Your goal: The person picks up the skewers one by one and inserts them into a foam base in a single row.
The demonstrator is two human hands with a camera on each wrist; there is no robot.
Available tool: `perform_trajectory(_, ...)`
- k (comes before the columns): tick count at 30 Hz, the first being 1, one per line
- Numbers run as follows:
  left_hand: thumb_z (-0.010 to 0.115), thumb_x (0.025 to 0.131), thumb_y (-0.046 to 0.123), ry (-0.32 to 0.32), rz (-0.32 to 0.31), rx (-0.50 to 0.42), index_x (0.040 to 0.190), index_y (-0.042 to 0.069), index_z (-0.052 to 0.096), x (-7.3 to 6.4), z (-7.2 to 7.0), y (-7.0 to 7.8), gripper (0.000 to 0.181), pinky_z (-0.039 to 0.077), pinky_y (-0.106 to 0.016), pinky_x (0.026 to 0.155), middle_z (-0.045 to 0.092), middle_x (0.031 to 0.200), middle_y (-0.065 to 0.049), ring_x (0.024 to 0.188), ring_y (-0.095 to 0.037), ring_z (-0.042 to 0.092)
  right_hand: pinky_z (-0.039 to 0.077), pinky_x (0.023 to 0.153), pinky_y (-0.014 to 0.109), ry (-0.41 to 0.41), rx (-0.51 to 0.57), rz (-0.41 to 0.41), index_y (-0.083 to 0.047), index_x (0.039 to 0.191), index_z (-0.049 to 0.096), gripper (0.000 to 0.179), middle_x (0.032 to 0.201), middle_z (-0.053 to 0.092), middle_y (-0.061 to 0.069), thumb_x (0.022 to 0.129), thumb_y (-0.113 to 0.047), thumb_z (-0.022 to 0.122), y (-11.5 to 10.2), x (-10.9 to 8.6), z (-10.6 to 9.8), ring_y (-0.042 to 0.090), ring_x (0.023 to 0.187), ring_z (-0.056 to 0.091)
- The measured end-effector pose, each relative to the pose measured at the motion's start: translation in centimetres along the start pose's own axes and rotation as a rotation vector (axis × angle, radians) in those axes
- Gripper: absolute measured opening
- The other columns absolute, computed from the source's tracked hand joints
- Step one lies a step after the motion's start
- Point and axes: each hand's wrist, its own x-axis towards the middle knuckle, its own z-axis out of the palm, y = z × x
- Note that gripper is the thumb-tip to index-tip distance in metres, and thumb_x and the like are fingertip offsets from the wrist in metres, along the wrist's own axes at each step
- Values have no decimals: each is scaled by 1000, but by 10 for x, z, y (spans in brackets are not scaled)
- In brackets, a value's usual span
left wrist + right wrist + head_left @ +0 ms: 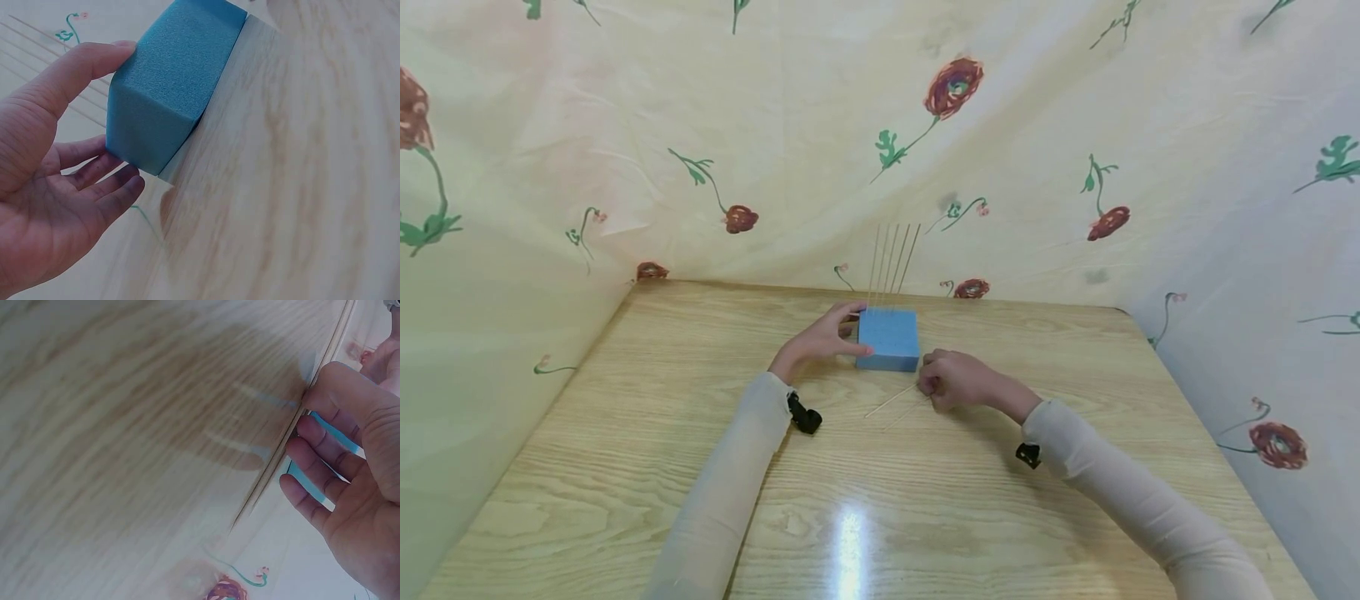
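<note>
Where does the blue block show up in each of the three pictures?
Head: the blue block sits just below centre.
Left wrist: the blue block is at the top, slightly left of centre, touched by the left hand.
Right wrist: the blue block is right of centre, partly hidden behind the right hand.
Shared landmark: the wood-grain table.

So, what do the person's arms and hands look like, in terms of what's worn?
The left sleeve and right sleeve are plain, off-white and long, reaching the wrists. A black attachment shows at the left wrist, another black attachment at the right. The left hand and right hand wear no gloves.
</note>
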Motion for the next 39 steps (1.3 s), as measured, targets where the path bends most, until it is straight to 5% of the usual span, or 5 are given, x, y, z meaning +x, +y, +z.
perform_trajectory(8,79,91,16,6,-6,16,162,9,23,0,0,1,91,31,-50,124,17,166,-13,154,-34,26,44,70,23,11,46,-59,-15,75,66,17,80,59,-5,73,1,71,-1,1,2,8,78,49)
perform_trajectory(22,80,90,16,9,-11,10,162,9,24,0,0,1,92,32,-50,123,18,165,-13,154,-34,27,52,63,23,41,302,-87,-6,87,73,14,84,72,2,84,6,66,-3,1,-5,6,74,60)
perform_trajectory(39,79,91,15,12,3,17,162,7,24,0,1,0,91,31,-49,124,19,165,-15,153,-35,28,59,76,30,149,491,40,-1,97,73,6,94,73,10,93,1,68,-7,4,-24,11,85,65)
